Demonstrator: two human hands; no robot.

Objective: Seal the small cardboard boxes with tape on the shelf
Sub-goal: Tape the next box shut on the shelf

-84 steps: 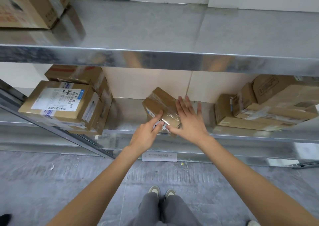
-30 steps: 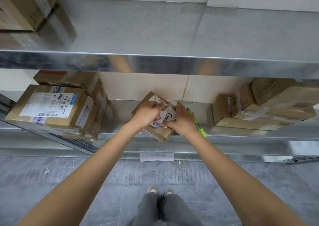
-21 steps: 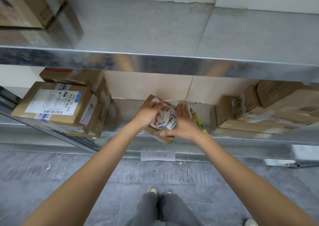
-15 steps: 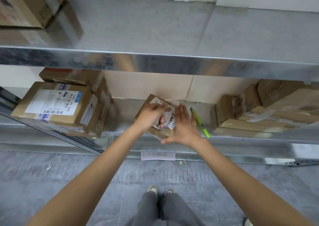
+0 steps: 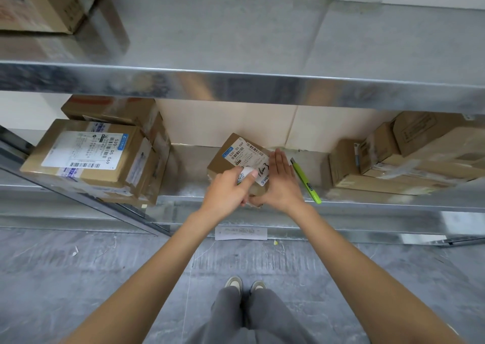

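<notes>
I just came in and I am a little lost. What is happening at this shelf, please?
A person is working on a small cardboard box on the lower metal shelf. The left hand grips its near end, and the right hand lies flat against its side. A green utility knife lies beside it.

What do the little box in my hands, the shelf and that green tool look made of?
Small box: matte brown cardboard with a paper label. Shelf: bare metal, likely galvanized steel, shiny and mottled. Green utility knife: glossy body, probably plastic.

Matt brown cardboard box [image 5: 223, 161] is wearing a white paper label [image 5: 248, 154]; the metal shelf [image 5: 183, 183] is gleaming.
</notes>
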